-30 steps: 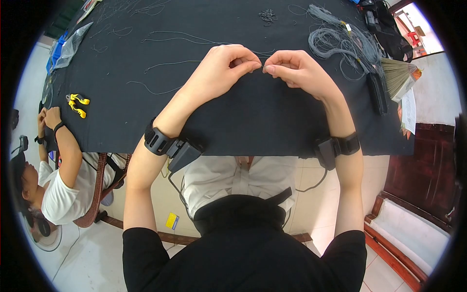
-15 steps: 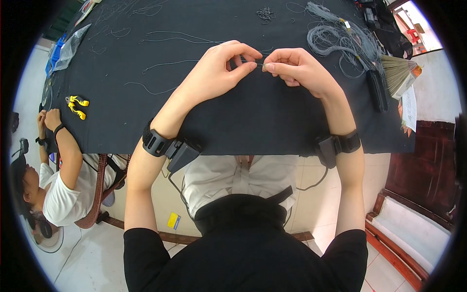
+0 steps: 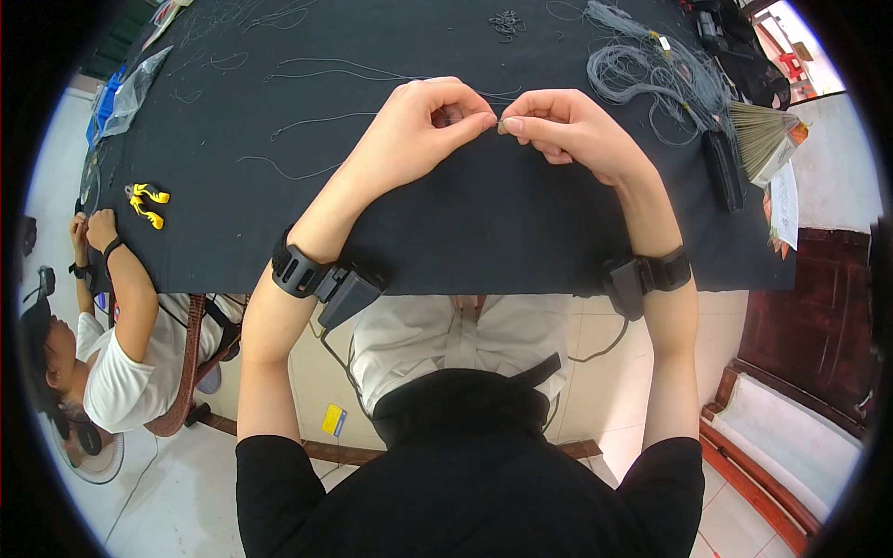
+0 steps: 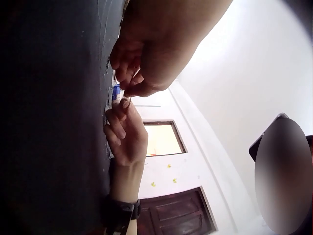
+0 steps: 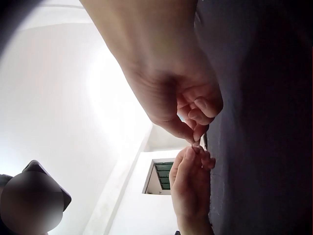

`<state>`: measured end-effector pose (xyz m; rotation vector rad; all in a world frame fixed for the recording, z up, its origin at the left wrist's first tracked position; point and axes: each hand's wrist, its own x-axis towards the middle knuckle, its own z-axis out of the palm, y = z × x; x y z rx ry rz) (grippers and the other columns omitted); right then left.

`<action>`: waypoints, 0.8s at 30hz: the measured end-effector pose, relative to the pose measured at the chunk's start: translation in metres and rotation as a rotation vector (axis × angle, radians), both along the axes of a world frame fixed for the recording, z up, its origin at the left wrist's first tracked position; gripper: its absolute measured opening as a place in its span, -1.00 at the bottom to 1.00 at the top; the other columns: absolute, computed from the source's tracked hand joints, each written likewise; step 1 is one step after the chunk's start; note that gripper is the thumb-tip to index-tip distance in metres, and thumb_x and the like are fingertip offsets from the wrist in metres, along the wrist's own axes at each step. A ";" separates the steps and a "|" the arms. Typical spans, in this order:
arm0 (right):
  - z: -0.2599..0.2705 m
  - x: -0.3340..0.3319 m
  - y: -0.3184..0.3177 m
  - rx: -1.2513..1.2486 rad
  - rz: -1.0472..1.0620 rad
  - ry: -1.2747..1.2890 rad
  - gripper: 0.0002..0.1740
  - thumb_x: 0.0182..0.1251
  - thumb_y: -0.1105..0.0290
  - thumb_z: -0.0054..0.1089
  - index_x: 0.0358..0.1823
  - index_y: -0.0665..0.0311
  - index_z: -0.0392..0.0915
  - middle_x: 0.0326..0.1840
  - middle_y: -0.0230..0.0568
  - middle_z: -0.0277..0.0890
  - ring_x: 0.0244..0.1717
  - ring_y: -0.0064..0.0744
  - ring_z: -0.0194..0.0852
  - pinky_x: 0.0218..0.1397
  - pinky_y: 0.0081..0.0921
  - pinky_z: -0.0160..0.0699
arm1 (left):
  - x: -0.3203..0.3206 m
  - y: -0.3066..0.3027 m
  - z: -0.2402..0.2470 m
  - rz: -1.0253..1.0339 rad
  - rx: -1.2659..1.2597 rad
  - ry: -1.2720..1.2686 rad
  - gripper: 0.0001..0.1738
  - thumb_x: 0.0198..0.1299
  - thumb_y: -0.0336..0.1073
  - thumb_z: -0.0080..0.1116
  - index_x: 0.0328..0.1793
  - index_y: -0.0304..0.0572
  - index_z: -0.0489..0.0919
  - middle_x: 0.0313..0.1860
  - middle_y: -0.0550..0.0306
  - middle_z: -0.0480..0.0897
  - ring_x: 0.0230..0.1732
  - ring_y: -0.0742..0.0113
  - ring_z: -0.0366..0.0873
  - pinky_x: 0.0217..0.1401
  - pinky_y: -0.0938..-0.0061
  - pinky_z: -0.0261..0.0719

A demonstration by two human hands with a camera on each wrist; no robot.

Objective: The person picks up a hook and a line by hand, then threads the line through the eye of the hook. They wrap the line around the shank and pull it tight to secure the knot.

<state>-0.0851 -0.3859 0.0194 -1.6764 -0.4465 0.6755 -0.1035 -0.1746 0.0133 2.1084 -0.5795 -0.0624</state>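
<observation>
Both hands meet tip to tip above the black-covered table (image 3: pixel 446 223). My left hand (image 3: pixel 419 135) pinches a thin grey line between thumb and index finger. Facing it, my right hand (image 3: pixel 572 135) pinches the same line at its thumb and index fingertips, with the other fingers curled in. The fingertips nearly touch; what lies between them is tiny and mostly hidden. In the right wrist view a short thin piece (image 5: pixel 194 145) shows at the pinch. Several cut grey lines (image 3: pixel 321 120) spread out left of my left hand.
A coiled bundle of grey line (image 3: pixel 642 88) lies at the right, beside a fan of thin strips (image 3: pixel 763 144) and a black case (image 3: pixel 722 172). A pile of small dark pieces (image 3: pixel 507 26) sits at the back. Yellow-handled pliers (image 3: pixel 149 205) lie left, near another person (image 3: pixel 121 372).
Half a second ago the left index finger was lifted off the thumb and a short stretch of line showed between the hands. Now that finger has come down and the hands are closer.
</observation>
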 end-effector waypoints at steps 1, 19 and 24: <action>0.000 0.000 0.000 -0.001 -0.010 -0.005 -0.74 0.19 0.26 0.18 -0.21 0.31 0.57 -0.52 -0.47 0.37 -0.61 -0.78 0.12 -0.63 -0.82 0.04 | 0.000 -0.001 -0.002 0.005 -0.041 -0.031 -0.83 0.12 -0.28 0.18 -0.29 -0.23 0.64 -0.47 0.24 0.57 -0.45 0.55 0.44 -0.34 0.64 0.41; -0.001 -0.002 0.003 0.023 -0.014 0.041 -0.69 0.23 0.17 0.16 -0.24 0.31 0.54 -0.52 -0.47 0.32 -0.63 -0.80 0.08 -0.65 -0.82 0.03 | 0.000 -0.002 -0.007 0.008 -0.150 -0.116 -0.88 0.04 -0.36 0.20 -0.36 -0.27 0.64 -0.57 0.24 0.50 -0.58 0.56 0.33 -0.50 0.65 0.33; -0.002 -0.001 0.003 0.033 -0.031 0.014 -0.70 0.22 0.19 0.18 -0.27 0.31 0.53 -0.56 -0.48 0.30 -0.64 -0.79 0.09 -0.64 -0.81 0.02 | 0.000 -0.002 -0.007 0.004 -0.124 -0.110 -0.86 0.06 -0.33 0.22 -0.32 -0.25 0.65 -0.56 0.23 0.52 -0.59 0.56 0.33 -0.50 0.64 0.33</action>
